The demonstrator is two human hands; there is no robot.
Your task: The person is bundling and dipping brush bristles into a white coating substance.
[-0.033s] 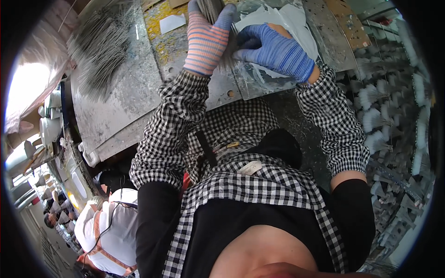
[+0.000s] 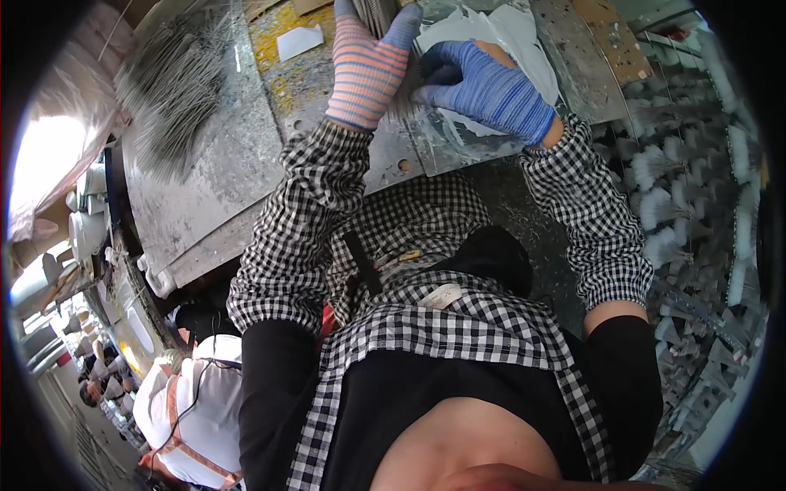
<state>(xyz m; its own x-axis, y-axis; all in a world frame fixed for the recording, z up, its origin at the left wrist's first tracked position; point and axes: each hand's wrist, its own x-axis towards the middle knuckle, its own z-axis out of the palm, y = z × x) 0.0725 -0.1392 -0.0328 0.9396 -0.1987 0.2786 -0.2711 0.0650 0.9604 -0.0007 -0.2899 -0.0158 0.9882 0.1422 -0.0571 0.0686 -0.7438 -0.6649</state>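
My left hand [image 2: 364,69], in a pink, white and blue striped glove, is closed around a bundle of thin grey wire-like strands [image 2: 378,15] at the top edge. Loose ends of that bundle show below the fingers; its upper part is out of view. Close on its right, my right hand [image 2: 487,90] wears a blue glove with a bare finger showing. Its thumb and fingers curve apart, and nothing is visible between them. Whether the fingertips touch the strands is unclear. Behind this hand, a smeared white paste [image 2: 524,41] covers a sheet on the table.
A large heap of similar grey strands [image 2: 176,98] lies on the left of the metal-topped table [image 2: 221,196]. A white paper piece [image 2: 300,42] rests on a yellow-stained patch. Many fan-shaped pale pieces [image 2: 655,209] stand at the right. Another person [image 2: 184,409] is at lower left.
My left hand and the bundle look shifted very slightly to the right in the picture. Both hands keep the same pose.
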